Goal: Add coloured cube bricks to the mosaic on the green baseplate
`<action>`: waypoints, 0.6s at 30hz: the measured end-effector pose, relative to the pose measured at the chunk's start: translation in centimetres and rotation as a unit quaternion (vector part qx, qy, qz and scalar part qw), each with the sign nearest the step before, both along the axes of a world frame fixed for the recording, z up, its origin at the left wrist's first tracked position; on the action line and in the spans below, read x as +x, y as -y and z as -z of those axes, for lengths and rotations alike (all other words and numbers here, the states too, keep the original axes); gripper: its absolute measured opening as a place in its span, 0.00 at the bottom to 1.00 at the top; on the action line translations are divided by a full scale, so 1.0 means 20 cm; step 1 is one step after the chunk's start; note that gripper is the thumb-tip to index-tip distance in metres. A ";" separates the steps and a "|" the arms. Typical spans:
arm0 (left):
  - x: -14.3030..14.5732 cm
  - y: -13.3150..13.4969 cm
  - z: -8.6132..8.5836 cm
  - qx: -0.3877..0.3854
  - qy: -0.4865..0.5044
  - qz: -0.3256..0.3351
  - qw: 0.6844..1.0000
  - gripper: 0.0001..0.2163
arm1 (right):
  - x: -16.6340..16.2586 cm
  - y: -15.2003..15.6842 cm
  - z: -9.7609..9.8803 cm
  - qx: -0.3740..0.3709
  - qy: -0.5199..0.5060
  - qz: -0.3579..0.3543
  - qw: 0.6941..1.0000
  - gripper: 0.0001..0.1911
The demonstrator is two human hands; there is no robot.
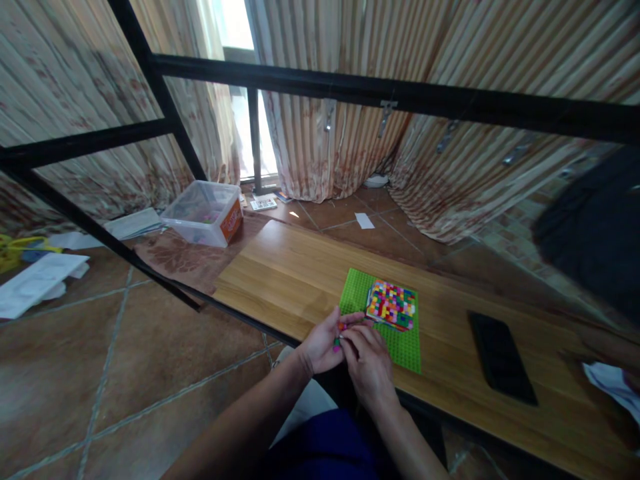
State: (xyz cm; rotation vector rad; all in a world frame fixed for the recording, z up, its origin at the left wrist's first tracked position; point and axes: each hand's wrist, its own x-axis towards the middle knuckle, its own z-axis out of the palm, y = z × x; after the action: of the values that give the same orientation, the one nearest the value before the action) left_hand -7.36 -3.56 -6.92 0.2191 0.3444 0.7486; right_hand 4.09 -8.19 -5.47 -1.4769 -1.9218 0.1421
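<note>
My left hand is turned palm up at the front edge of the table, with several small toy bricks in orange, pink and green lying in it. Over that palm, my right hand has its thumb and fingers pinched together on a small toy brick, mostly hidden by the fingertips. Just beyond both hands lies a green studded baseplate. On it stands a low rectangular block of many-coloured bricks, its top a patchwork of red, yellow, pink, blue and white.
A black phone lies on the wooden table, right of the baseplate. White paper is at the far right. A clear plastic bin stands on the floor beyond the table's left end. Black metal bars cross in front of the curtains.
</note>
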 end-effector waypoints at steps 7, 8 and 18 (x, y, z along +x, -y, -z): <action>-0.01 -0.01 -0.01 -0.011 -0.006 0.008 1.000 0.23 | 0.03 0.03 -0.04 -0.041 -0.081 0.017 0.996 0.10; -0.01 -0.01 -0.02 -0.015 -0.011 0.011 1.000 0.23 | 0.05 0.03 -0.04 -0.041 -0.095 0.032 0.994 0.11; -0.02 -0.02 -0.04 -0.016 -0.060 0.019 0.998 0.26 | 0.38 0.01 -0.06 -0.012 -0.165 0.204 0.965 0.18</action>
State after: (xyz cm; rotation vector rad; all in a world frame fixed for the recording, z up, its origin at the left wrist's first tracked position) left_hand -7.80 -3.25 -6.14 0.2404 0.4638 0.6934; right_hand 11.61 -8.31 -4.30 -1.7110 -1.3299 0.2081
